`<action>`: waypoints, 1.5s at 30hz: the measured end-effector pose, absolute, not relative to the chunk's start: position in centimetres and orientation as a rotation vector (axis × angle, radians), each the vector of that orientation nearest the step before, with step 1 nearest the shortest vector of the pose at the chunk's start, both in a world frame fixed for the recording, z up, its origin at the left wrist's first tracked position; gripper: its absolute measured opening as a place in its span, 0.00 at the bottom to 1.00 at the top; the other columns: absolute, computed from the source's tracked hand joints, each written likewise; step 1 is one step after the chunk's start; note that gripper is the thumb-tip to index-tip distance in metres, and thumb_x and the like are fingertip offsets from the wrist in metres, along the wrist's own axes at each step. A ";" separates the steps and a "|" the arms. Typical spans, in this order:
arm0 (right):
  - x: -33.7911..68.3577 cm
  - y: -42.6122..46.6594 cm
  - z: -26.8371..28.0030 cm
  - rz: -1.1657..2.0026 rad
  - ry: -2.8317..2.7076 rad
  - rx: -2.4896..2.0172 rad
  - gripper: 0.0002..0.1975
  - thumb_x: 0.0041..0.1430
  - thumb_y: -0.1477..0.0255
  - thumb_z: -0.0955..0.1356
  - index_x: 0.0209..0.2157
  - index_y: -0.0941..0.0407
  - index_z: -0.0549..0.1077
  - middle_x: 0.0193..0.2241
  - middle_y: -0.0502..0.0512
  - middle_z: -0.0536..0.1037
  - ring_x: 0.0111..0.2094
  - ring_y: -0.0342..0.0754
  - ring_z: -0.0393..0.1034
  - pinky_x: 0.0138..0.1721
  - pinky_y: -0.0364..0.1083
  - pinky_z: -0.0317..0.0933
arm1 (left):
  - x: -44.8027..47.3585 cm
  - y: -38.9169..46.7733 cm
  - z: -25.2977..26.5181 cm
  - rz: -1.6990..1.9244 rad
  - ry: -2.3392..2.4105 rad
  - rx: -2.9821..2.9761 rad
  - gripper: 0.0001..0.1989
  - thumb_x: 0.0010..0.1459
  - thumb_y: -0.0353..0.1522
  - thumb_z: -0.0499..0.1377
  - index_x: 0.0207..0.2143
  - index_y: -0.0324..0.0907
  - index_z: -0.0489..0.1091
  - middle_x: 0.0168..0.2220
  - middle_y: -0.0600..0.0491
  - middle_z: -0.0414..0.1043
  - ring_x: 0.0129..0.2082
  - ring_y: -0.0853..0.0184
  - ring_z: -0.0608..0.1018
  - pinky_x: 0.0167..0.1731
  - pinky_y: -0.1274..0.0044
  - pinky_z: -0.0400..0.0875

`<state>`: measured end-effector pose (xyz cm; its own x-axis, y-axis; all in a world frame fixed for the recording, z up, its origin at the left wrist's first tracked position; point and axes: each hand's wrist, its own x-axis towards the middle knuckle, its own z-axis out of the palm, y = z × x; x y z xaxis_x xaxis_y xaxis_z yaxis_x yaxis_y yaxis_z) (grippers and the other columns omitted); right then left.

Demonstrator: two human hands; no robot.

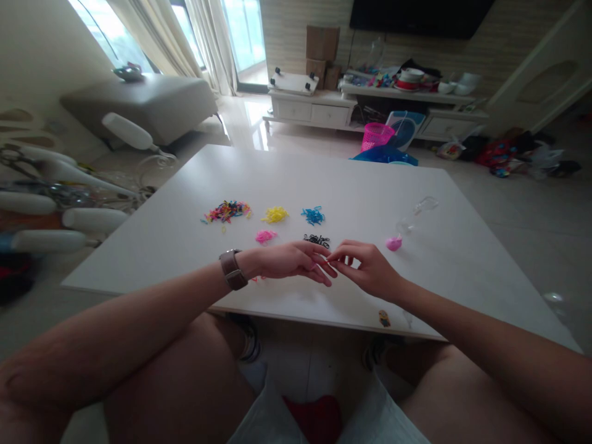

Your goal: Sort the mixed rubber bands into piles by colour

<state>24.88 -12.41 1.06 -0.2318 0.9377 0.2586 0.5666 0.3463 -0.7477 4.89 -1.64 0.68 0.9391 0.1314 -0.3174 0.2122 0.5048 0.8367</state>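
My left hand [296, 259], with a brown watch on its wrist, hovers over the table's near part, fingers stretched and apart. My right hand [363, 265] meets its fingertips, thumb and forefinger pinched on what looks like a small reddish rubber band [328, 261]; the detail is too small to be sure. Just beyond the hands is a heap of black rubber bands [317, 240]. Pink bands [265, 237], yellow bands [275, 214], blue bands [314, 215] and a mixed-colour heap [228, 211] lie farther off. Some reddish bands [259, 279] are partly hidden behind my left forearm.
On the white table [370, 191], a pink object [393, 243] and clear plastic pieces [419, 213] lie to the right. A small yellow cartoon figure [383, 318] is at the near edge. Beyond stand a pink basket [377, 135] and a TV cabinet [312, 111]; chairs stand left.
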 end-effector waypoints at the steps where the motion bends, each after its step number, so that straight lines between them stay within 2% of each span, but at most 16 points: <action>1: 24.9 -12.4 1.2 0.668 -1.897 -1.328 0.06 0.61 0.76 0.68 0.35 0.56 0.79 0.30 0.52 0.76 0.30 0.42 0.71 0.30 0.41 0.63 | 4.8 -1.4 0.6 -0.041 0.393 1.074 0.16 0.51 0.22 0.61 0.44 0.37 0.73 0.44 0.46 0.78 0.42 0.63 0.80 0.50 0.69 0.70; 4: 25.0 -12.6 1.3 0.662 -1.864 -1.353 0.05 0.61 0.75 0.69 0.34 0.56 0.79 0.30 0.52 0.76 0.29 0.42 0.70 0.29 0.41 0.63 | 4.7 -0.6 0.1 0.005 0.481 1.151 0.18 0.46 0.19 0.58 0.41 0.37 0.76 0.36 0.49 0.77 0.32 0.71 0.76 0.36 0.77 0.69; 6: 25.1 -12.6 1.3 0.654 -1.851 -1.357 0.05 0.61 0.75 0.69 0.34 0.56 0.79 0.30 0.52 0.76 0.29 0.42 0.70 0.29 0.41 0.63 | 4.7 -0.1 -0.3 0.035 0.524 1.174 0.17 0.43 0.19 0.56 0.37 0.36 0.77 0.28 0.52 0.72 0.26 0.74 0.70 0.27 0.79 0.63; 8: 25.2 -12.7 1.3 0.640 -1.839 -1.355 0.04 0.61 0.75 0.69 0.34 0.56 0.79 0.30 0.52 0.76 0.29 0.41 0.70 0.28 0.41 0.62 | 4.8 0.1 -0.6 0.052 0.548 1.178 0.16 0.42 0.20 0.55 0.33 0.35 0.77 0.23 0.54 0.67 0.23 0.74 0.66 0.24 0.80 0.58; 13: 25.2 -12.9 1.5 0.615 -1.828 -1.358 0.04 0.60 0.75 0.70 0.33 0.56 0.79 0.29 0.52 0.76 0.28 0.41 0.69 0.29 0.41 0.62 | 5.0 -0.7 -0.3 0.105 0.556 1.223 0.14 0.43 0.24 0.55 0.33 0.36 0.77 0.24 0.52 0.68 0.24 0.72 0.68 0.25 0.79 0.59; 18: 25.2 -13.0 1.7 0.612 -1.823 -1.370 0.04 0.59 0.75 0.70 0.33 0.55 0.79 0.29 0.51 0.76 0.28 0.42 0.69 0.29 0.42 0.62 | 5.3 -1.9 0.6 0.187 0.518 1.556 0.10 0.52 0.33 0.63 0.38 0.39 0.76 0.27 0.55 0.68 0.27 0.72 0.68 0.26 0.80 0.59; 22: 25.3 -13.0 1.8 0.613 -1.810 -1.375 0.03 0.59 0.74 0.70 0.32 0.55 0.79 0.29 0.51 0.76 0.28 0.42 0.69 0.29 0.42 0.63 | 5.6 -2.1 0.5 0.286 0.475 1.666 0.13 0.56 0.39 0.64 0.37 0.38 0.74 0.25 0.57 0.66 0.25 0.74 0.66 0.25 0.81 0.58; 32: 25.5 -12.9 1.5 0.640 -1.781 -1.424 0.03 0.59 0.72 0.71 0.34 0.56 0.78 0.30 0.52 0.78 0.28 0.42 0.71 0.28 0.42 0.63 | 5.8 -1.4 -0.5 0.359 0.456 1.896 0.12 0.59 0.39 0.62 0.34 0.38 0.73 0.26 0.55 0.70 0.26 0.72 0.69 0.26 0.80 0.61; 39: 25.5 -12.8 1.4 0.650 -1.825 -1.454 0.08 0.61 0.67 0.70 0.32 0.56 0.78 0.29 0.53 0.78 0.28 0.43 0.71 0.29 0.43 0.64 | 5.5 -1.5 -0.7 0.379 0.457 1.905 0.13 0.59 0.40 0.62 0.33 0.38 0.73 0.25 0.55 0.69 0.25 0.73 0.67 0.25 0.80 0.60; 45: 25.3 -12.9 1.5 0.673 -1.812 -1.456 0.06 0.60 0.68 0.70 0.32 0.56 0.78 0.29 0.52 0.78 0.28 0.43 0.70 0.29 0.42 0.63 | 5.1 -1.5 -0.3 0.378 0.474 1.937 0.13 0.59 0.39 0.62 0.32 0.37 0.73 0.24 0.56 0.67 0.24 0.73 0.66 0.25 0.80 0.59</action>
<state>25.25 -12.86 1.47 -0.1166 0.9725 0.2018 0.6050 0.2306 -0.7621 5.05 -1.45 -0.35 0.8712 0.4886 0.0471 0.1548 -0.3646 0.9182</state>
